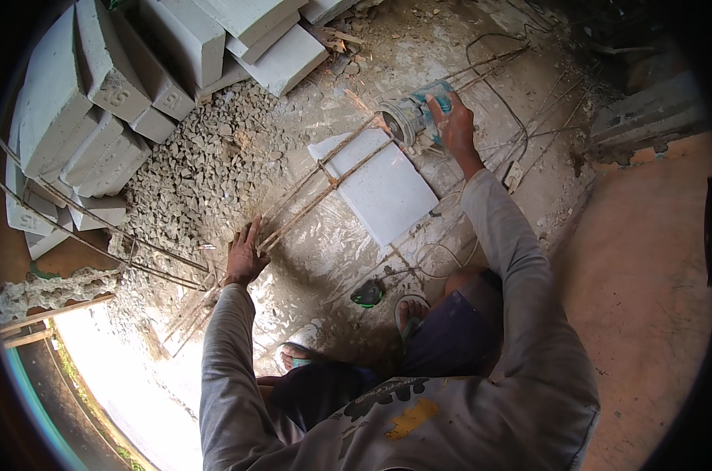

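My right hand [454,125] is closed around a blue-green angle grinder [418,112]. Its disc end meets the steel reinforcing bars [356,166], and orange sparks fly up and left from there. Two bars run side by side, tied by a crosspiece, over a pale flat block [383,188] on the ground. At their nearer end my left hand [246,255] rests with fingers stretched and apart, touching or right beside the bars. The exact contact under the palm is hidden.
Grey concrete blocks [175,43] are stacked at upper left, beside a gravel heap [203,165]. More reinforcing bars [97,228] jut in from the left. A dark cable [501,98] winds across the upper right. A black-green tape measure [367,293] lies near my feet.
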The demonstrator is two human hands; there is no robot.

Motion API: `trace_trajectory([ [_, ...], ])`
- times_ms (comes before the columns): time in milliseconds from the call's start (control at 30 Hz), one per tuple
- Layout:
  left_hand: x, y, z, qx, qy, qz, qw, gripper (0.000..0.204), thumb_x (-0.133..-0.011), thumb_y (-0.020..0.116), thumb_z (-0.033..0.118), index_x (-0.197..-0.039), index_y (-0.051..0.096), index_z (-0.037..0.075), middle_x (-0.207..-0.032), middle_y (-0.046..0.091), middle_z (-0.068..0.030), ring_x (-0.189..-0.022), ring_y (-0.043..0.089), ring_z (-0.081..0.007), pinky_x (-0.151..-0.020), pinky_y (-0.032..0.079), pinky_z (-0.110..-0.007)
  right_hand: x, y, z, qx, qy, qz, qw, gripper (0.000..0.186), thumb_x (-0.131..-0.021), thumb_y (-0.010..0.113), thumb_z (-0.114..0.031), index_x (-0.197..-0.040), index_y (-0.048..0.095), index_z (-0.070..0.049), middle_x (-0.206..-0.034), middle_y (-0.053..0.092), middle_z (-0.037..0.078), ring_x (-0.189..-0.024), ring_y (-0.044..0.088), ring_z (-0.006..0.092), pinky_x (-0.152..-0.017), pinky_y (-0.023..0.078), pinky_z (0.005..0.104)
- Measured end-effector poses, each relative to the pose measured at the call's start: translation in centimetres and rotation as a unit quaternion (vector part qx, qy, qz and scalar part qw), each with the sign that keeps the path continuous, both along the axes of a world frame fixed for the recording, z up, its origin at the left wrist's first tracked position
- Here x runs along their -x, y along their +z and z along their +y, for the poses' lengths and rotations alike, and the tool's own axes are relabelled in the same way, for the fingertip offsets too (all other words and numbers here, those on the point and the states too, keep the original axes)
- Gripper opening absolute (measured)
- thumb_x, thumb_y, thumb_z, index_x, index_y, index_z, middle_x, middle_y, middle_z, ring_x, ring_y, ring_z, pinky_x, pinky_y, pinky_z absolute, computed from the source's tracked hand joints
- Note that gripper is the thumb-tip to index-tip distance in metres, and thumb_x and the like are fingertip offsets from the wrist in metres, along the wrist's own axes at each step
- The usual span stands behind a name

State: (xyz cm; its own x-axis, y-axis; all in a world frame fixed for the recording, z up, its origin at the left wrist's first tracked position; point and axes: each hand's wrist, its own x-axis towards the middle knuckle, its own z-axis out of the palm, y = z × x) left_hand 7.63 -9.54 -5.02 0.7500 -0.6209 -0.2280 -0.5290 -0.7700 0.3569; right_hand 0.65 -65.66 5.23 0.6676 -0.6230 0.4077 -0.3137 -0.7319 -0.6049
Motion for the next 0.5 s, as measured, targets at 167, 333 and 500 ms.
trace_trajectory([
  [167, -0.01, 0.24, -0.02, 0.002, 0.004, 0.010, 1.000, 0.109, -0.073, 0.080, 0.016, -0.169, 0.028, 0.020, -0.158, 0.049, -0.0159, -0.140, 0.050, -0.0413, -0.117, 0.044, -0.052, 0.03, 0.30, 0.20, 0.050, 0.005, -0.001, 0.999, 0.050, -0.098, 0.081, -0.033, -0.119, 0.070, 0.011, -0.091, 0.075, 0.032, -0.083, 0.078, 0.0395, -0.071, 0.058, 0.0451],
  [333, -0.01, 0.03, -0.07, -0.002, 0.004, 0.004, 1.000, 0.108, -0.074, 0.080, 0.017, -0.169, 0.029, 0.020, -0.158, 0.049, -0.0155, -0.141, 0.050, -0.0410, -0.117, 0.044, -0.052, 0.04, 0.02, 0.07, 0.063, 0.007, -0.018, 0.998, 0.049, -0.097, 0.082, -0.031, -0.118, 0.070, 0.011, -0.087, 0.075, 0.032, -0.080, 0.078, 0.0383, -0.068, 0.058, 0.0443],
  [500, -0.01, -0.08, 0.05, -0.007, 0.004, -0.001, 1.000, 0.108, -0.074, 0.081, 0.016, -0.169, 0.029, 0.020, -0.158, 0.049, -0.0150, -0.141, 0.050, -0.0405, -0.118, 0.044, -0.052, -0.03, -0.12, 0.02, 0.060, 0.013, -0.024, 0.998, 0.042, -0.097, 0.083, -0.029, -0.112, 0.071, 0.009, -0.085, 0.075, 0.029, -0.077, 0.078, 0.0340, -0.066, 0.057, 0.0432],
])
